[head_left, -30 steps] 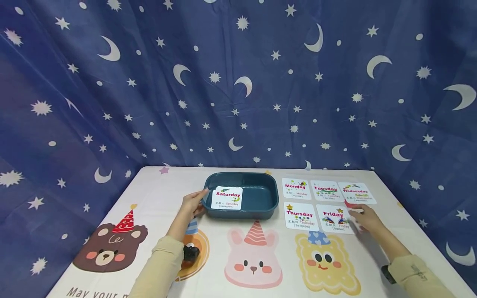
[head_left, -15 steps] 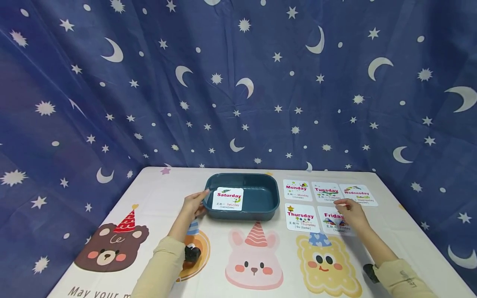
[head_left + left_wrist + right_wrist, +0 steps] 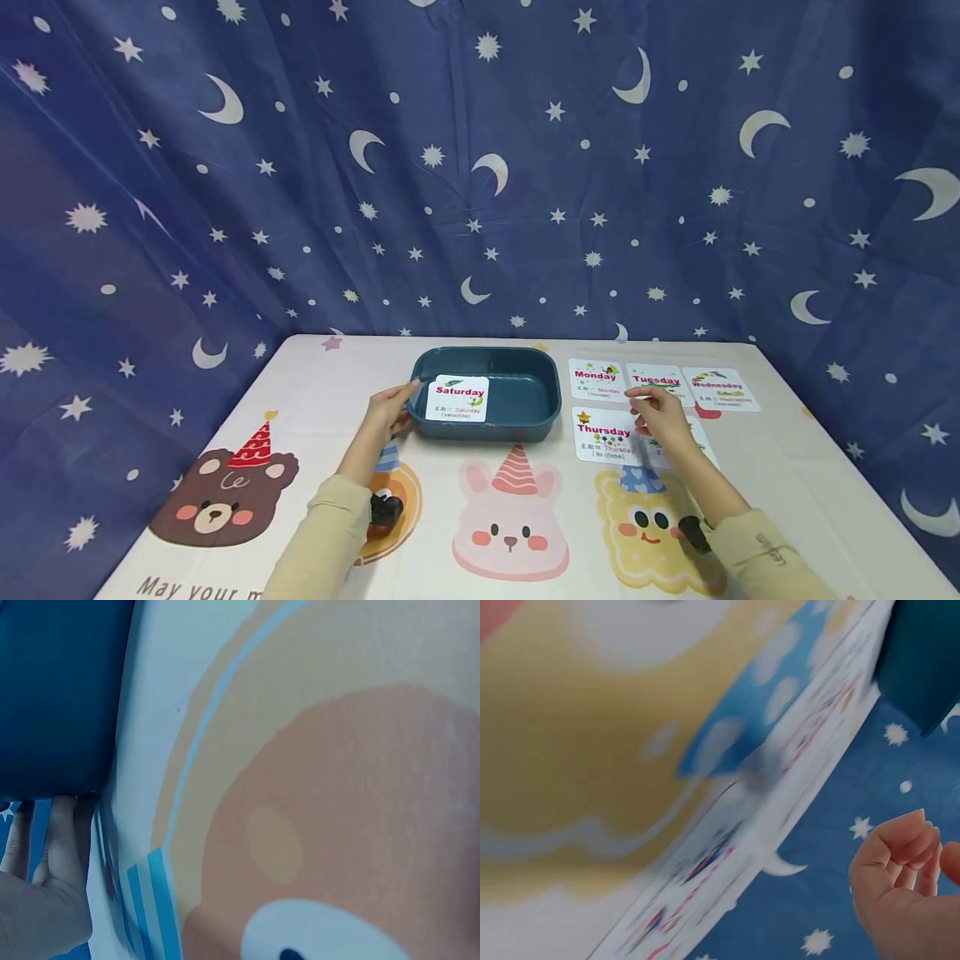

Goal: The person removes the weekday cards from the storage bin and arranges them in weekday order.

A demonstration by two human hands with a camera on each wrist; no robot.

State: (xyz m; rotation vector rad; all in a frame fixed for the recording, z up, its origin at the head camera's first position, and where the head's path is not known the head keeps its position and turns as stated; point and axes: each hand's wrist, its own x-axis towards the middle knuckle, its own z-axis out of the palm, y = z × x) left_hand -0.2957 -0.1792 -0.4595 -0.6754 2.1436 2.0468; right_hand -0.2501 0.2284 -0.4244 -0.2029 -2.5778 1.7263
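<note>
The left hand (image 3: 386, 412) grips the tray (image 3: 487, 432); the right hand (image 3: 662, 418), empty and loosely curled, has moved left, seemingly bringing the Saturday card (image 3: 457, 400) within easier reach.

Tray (image 3: 480, 432): smooth plastic, faint sheen. Cards (image 3: 603, 434): smooth, paper-like. Backdrop (image 3: 450, 200): creased matt cloth. Sleeves (image 3: 318, 537): cloth.

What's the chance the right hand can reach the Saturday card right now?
Probably yes: the Saturday card shows uncovered in the open tray, the right hand looks empty, and only the tray's wall stands between them.
</note>
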